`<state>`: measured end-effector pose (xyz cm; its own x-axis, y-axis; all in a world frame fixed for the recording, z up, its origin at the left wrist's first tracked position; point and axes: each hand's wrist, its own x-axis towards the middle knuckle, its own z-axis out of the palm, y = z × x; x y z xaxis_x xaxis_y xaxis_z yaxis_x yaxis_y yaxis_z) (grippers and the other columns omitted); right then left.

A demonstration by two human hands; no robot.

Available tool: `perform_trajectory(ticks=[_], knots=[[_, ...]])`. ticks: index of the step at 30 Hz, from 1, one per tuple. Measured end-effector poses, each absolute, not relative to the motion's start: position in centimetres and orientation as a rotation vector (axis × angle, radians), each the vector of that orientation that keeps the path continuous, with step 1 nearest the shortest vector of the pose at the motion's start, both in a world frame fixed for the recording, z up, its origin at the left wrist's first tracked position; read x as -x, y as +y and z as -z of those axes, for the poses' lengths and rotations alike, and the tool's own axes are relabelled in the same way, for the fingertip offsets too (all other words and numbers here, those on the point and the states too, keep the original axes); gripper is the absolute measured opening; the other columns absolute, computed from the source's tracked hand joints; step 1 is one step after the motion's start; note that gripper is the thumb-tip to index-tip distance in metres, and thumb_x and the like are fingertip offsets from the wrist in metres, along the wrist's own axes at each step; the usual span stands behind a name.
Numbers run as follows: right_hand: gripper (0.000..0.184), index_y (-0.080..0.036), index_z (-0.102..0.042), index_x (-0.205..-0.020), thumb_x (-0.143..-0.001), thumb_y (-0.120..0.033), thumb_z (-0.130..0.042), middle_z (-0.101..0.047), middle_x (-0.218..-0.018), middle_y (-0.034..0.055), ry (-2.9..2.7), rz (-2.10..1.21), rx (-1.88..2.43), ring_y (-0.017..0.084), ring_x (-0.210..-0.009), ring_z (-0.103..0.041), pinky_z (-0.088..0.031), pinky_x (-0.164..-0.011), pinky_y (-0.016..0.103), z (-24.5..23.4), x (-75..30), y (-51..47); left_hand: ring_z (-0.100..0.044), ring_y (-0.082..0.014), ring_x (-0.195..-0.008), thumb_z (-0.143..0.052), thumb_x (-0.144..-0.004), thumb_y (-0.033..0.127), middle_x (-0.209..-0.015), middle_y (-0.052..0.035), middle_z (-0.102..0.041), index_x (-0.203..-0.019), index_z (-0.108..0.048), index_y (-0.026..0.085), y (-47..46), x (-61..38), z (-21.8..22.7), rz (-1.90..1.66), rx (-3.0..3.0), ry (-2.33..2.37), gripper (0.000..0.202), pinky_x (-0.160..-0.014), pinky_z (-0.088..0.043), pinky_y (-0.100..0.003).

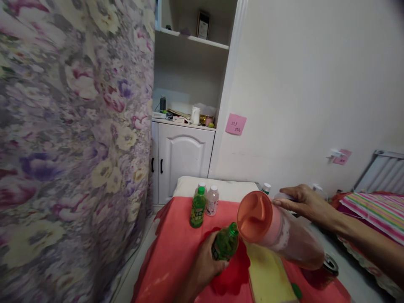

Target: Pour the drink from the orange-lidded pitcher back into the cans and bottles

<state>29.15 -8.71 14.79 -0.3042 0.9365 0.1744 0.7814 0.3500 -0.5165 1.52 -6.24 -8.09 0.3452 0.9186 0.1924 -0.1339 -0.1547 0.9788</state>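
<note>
My left hand (pixel 205 263) is wrapped round a green plastic bottle (pixel 225 243), uncapped and leaning to the right. In my right hand (pixel 298 202) is the handle of a large clear pitcher (pixel 296 242) with an orange lid (pixel 252 216). The pitcher is tipped on its side, its lid close to the bottle's mouth; whether liquid flows I cannot tell. Below the bottle lies a red scalloped dish (pixel 232 275). Another green bottle (pixel 198 208), with its cap on, stands at the back left beside a white-capped clear bottle (pixel 212 201).
A yellow board (pixel 268 273) lies on the red cloth (pixel 167 248), near a loose green cap (pixel 296 290). At the right, a dark can (pixel 325 271) stands partly behind the pitcher. Floral curtain (pixel 75 147) hangs at left; a white cabinet (pixel 186 155) is behind.
</note>
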Motion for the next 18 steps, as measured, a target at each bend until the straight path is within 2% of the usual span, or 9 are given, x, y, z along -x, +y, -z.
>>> perform_trajectory(ticks=[4, 9, 18], knots=[[0.048, -0.02, -0.046, -0.064, -0.089, -0.061, -0.053, -0.037, -0.057, -0.0059, -2.062, -0.606, 1.438, 0.011, -0.053, -0.036, -0.027, -0.05, 0.024, -13.0, -29.9, -8.5, -0.064, -0.0259, -0.095, -0.066, -0.053, 0.0, -0.104, -0.0044, -0.073, -0.121, -0.061, 0.017, -6.5, -1.5, 7.5, -1.066, -1.377, 0.867, 0.07, -0.073, -0.052, -0.028], [0.051, -0.021, -0.044, -0.06, -0.085, -0.064, -0.056, -0.036, -0.056, -0.0052, -1.871, -0.738, 1.365, 0.011, -0.052, -0.03, -0.023, -0.049, 0.026, -11.3, -30.0, -8.9, -0.065, -0.0237, -0.092, -0.066, -0.053, 0.001, -0.103, -0.0035, -0.072, -0.121, -0.061, 0.018, -6.7, -1.5, 6.9, -1.066, -1.363, 0.853, 0.07, -0.072, -0.052, -0.027], [0.049, -0.024, -0.043, -0.052, -0.083, -0.057, -0.061, -0.035, -0.049, -0.0037, -1.495, -0.808, 1.203, 0.013, -0.048, -0.026, -0.02, -0.049, 0.031, -6.1, -31.2, -8.7, -0.064, -0.0282, -0.104, -0.068, -0.05, 0.004, -0.112, -0.0074, -0.072, -0.121, -0.061, 0.015, -6.8, -1.3, 5.6, -1.108, -1.335, 0.847, 0.072, -0.088, -0.051, -0.031]])
